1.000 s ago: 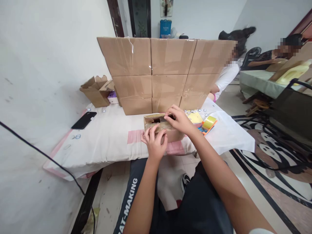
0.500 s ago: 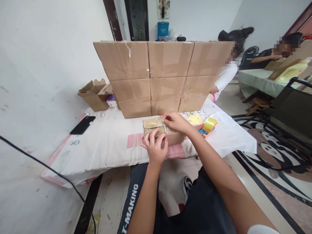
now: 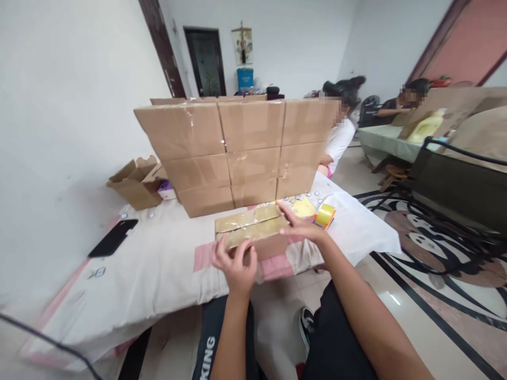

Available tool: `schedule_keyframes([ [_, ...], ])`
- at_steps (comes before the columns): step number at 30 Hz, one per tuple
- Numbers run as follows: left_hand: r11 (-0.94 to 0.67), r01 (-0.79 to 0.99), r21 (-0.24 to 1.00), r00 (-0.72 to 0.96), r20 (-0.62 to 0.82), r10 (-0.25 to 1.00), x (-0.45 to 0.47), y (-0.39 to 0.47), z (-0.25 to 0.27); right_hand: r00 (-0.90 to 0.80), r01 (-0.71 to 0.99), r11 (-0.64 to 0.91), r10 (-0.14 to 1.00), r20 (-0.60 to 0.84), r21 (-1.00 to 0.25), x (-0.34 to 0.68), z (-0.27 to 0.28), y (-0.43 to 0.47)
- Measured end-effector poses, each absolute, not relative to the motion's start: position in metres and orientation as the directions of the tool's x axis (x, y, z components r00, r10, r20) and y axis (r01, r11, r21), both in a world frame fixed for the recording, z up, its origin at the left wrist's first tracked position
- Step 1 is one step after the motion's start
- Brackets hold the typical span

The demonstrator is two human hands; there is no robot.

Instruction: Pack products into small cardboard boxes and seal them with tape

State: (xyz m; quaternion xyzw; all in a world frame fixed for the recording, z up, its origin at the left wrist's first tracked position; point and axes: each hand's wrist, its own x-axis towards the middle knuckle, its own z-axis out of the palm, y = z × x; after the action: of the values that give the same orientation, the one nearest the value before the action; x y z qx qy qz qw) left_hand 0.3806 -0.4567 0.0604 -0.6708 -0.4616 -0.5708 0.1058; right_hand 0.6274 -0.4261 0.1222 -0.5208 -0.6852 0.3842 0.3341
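A small cardboard box [image 3: 253,226] lies on the cloth-covered table in front of me, clear tape shining across its closed top flaps. My left hand [image 3: 236,266] curls round its near left corner, fingers on the upper edge and thumb against the front side. At the box's right end is my right hand [image 3: 301,228], its fingers stretched out and apart, with thumb and fingertips close to the top edge; whether they press on it is hard to see. A roll of yellowish tape [image 3: 325,215] sits to the right on an orange-and-blue item.
A wall of stacked, taped cartons [image 3: 253,153] stands behind the box. To the left are an opened carton [image 3: 137,184], a purple-and-white pack [image 3: 166,190] and a black phone [image 3: 113,238]. One person [image 3: 343,137] sits beyond the cartons, another at a far table.
My right hand has let go of the tape on the box top and spread out at the right end. My left hand stays at the near left corner. The camera view has tilted up.
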Motion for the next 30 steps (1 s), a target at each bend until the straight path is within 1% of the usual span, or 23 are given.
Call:
schedule_keyframes([
  [1,-0.557,0.741,0.376,-0.082,0.873,0.481,0.376,-0.454,0.058,-0.268,0.418,0.187,0.960,0.076,-0.889,0.626,0.112,-0.432],
  [3,-0.572,0.737,0.360,-0.090,0.891,0.444,0.366,-0.446,0.053,-0.294,0.449,0.278,0.943,0.154,-0.849,0.615,0.095,-0.441],
  [5,-0.593,0.706,0.386,-0.119,0.891,0.438,0.356,-0.437,0.049,-0.245,0.484,0.366,0.929,0.278,-0.795,0.602,0.088,-0.448],
  [8,-0.600,0.653,0.463,-0.208,0.871,0.445,0.348,-0.427,0.042,-0.101,0.502,0.431,0.890,0.444,-0.750,0.602,0.097,-0.461],
  [10,-0.567,0.637,0.522,-0.248,0.835,0.491,0.349,-0.424,0.037,0.068,0.520,0.436,0.836,0.544,-0.734,0.622,0.115,-0.473],
  [11,-0.549,0.627,0.552,-0.246,0.810,0.532,0.353,-0.424,0.035,0.179,0.541,0.427,0.783,0.596,-0.724,0.638,0.126,-0.479],
  [12,-0.538,0.614,0.578,-0.224,0.780,0.584,0.357,-0.424,0.032,0.301,0.574,0.404,0.704,0.643,-0.712,0.656,0.137,-0.485],
  [14,-0.522,0.599,0.608,-0.133,0.718,0.684,0.368,-0.423,0.026,0.500,0.672,0.299,0.492,0.713,-0.678,0.697,0.156,-0.496],
  [16,-0.503,0.628,0.594,-0.025,0.661,0.750,0.379,-0.422,0.019,0.606,0.747,0.096,0.308,0.733,-0.658,0.740,0.163,-0.503],
  [17,-0.495,0.653,0.573,0.024,0.638,0.770,0.384,-0.421,0.016,0.630,0.760,-0.001,0.246,0.736,-0.650,0.759,0.161,-0.504],
  [18,-0.488,0.679,0.548,0.065,0.618,0.783,0.388,-0.419,0.013,0.649,0.757,-0.079,0.214,0.730,-0.649,0.776,0.156,-0.504],
  [19,-0.484,0.702,0.523,0.095,0.605,0.791,0.391,-0.418,0.011,0.674,0.738,-0.142,0.207,0.709,-0.660,0.790,0.148,-0.503],
  [20,-0.482,0.720,0.499,0.120,0.594,0.795,0.394,-0.417,0.009,0.709,0.705,-0.203,0.225,0.668,-0.680,0.802,0.139,-0.500],
  [23,-0.489,0.757,0.433,0.185,0.575,0.797,0.397,-0.415,0.005,0.822,0.567,-0.374,0.308,0.478,-0.734,0.821,0.107,-0.483],
  [25,-0.493,0.777,0.391,0.222,0.562,0.797,0.397,-0.415,0.004,0.852,0.520,-0.434,0.322,0.412,-0.736,0.829,0.090,-0.466],
  [27,-0.487,0.794,0.365,0.241,0.547,0.802,0.398,-0.414,0.004,0.848,0.523,-0.420,0.340,0.406,-0.742,0.837,0.076,-0.445],
  [28,-0.483,0.797,0.363,0.241,0.542,0.805,0.398,-0.413,0.004,0.837,0.532,-0.387,0.378,0.396,-0.753,0.841,0.070,-0.434],
  [30,-0.488,0.784,0.384,0.238,0.541,0.807,0.398,-0.414,0.006,0.787,0.537,-0.287,0.509,0.349,-0.793,0.849,0.058,-0.413],
])
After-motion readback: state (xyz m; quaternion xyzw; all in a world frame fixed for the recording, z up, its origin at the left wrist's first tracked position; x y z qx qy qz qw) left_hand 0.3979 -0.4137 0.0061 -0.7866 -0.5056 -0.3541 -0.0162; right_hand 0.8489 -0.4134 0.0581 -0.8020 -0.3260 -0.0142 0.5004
